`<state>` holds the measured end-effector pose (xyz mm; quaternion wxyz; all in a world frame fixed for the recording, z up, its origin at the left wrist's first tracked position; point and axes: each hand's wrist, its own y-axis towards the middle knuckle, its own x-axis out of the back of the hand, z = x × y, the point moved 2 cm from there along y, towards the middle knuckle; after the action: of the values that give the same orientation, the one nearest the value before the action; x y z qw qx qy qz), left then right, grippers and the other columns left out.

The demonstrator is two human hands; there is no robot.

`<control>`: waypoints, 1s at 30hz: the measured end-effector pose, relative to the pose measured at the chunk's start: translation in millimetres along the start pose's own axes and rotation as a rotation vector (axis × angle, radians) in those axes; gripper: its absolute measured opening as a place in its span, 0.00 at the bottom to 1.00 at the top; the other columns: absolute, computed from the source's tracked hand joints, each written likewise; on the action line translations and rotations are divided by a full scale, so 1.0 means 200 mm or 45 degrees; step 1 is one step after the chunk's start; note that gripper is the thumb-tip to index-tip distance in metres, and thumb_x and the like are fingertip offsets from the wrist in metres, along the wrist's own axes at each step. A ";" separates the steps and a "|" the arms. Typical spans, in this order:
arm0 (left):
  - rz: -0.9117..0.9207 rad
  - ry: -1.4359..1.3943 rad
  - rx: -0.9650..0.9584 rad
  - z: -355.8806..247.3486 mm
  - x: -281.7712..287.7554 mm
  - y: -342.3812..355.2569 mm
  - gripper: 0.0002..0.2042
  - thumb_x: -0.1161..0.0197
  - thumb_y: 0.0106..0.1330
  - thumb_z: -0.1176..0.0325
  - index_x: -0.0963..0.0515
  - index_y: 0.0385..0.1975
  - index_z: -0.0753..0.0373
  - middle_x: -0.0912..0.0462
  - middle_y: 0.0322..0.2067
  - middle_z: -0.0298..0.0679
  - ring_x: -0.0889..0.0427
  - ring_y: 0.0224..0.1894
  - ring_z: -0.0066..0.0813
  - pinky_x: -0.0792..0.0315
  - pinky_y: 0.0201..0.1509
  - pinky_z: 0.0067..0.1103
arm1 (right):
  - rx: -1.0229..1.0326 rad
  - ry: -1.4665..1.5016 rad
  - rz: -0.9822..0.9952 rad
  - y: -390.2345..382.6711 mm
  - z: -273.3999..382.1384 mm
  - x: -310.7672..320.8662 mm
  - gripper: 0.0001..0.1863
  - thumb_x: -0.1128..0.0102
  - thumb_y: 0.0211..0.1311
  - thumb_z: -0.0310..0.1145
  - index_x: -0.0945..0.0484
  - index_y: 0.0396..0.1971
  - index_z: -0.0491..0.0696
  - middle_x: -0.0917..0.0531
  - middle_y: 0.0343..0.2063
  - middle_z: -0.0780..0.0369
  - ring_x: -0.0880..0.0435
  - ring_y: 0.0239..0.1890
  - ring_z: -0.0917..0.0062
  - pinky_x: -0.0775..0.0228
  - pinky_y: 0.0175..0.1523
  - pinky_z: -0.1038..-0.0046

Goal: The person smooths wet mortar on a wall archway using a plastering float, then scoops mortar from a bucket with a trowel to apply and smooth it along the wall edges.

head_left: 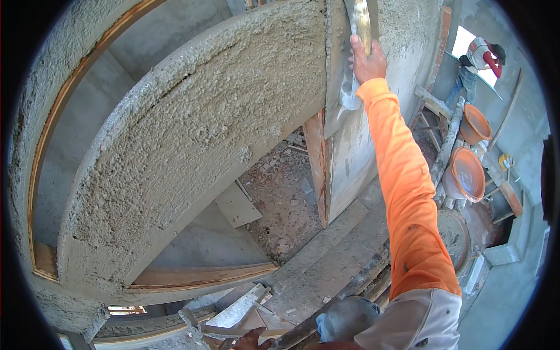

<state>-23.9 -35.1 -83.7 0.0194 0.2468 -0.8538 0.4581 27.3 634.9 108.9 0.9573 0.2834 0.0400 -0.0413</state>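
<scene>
My right hand (368,61), in an orange sleeve, reaches up and grips a long plastering tool (363,17) with a pale yellow handle. The tool is against a grey plastered strip (338,76) beside a curved band of rough wet plaster (204,116). Only part of my left hand (251,341) shows at the bottom edge, fingers apart and slightly bent beside some timber; whether it touches the wood I cannot tell.
Another worker (478,64) bends at the upper right. Two orange tubs (475,125) stand on scaffold poles (443,157) at right. A wooden board (318,163) edges an opening with rubble below. A bluish rounded object (344,318) is near the bottom.
</scene>
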 end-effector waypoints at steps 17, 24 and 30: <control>-0.142 1.087 -0.735 0.00 0.02 0.01 0.27 0.35 0.50 0.50 0.28 0.47 0.57 0.23 0.44 0.48 0.26 0.50 0.41 0.34 0.54 0.31 | 0.319 -0.328 -0.171 0.42 0.31 -0.08 0.27 0.44 0.54 0.55 0.28 0.31 0.40 0.24 0.15 0.61 0.23 0.15 0.79 0.31 0.21 0.76; -0.175 1.088 -0.722 -0.21 0.02 -0.09 0.25 0.34 0.48 0.52 0.26 0.45 0.57 0.22 0.41 0.47 0.22 0.43 0.44 0.31 0.49 0.35 | 1.485 -1.313 -0.463 0.31 0.23 -0.09 0.20 0.45 0.56 0.50 0.30 0.39 0.49 0.31 0.12 0.65 0.31 0.10 0.76 0.36 0.15 0.74; -0.078 0.973 -0.830 -0.16 0.05 -0.14 0.27 0.34 0.48 0.51 0.29 0.46 0.59 0.21 0.37 0.44 0.20 0.40 0.40 0.27 0.45 0.31 | 0.287 -0.467 -0.147 -0.27 0.21 -0.14 0.31 0.46 0.51 0.59 0.28 0.31 0.40 0.22 0.28 0.44 0.23 0.35 0.48 0.32 0.40 0.58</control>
<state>-26.5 -26.3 -40.7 0.4201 0.0677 -0.8767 0.2244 -3.8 568.3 117.9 0.9068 0.3737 -0.1233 -0.1510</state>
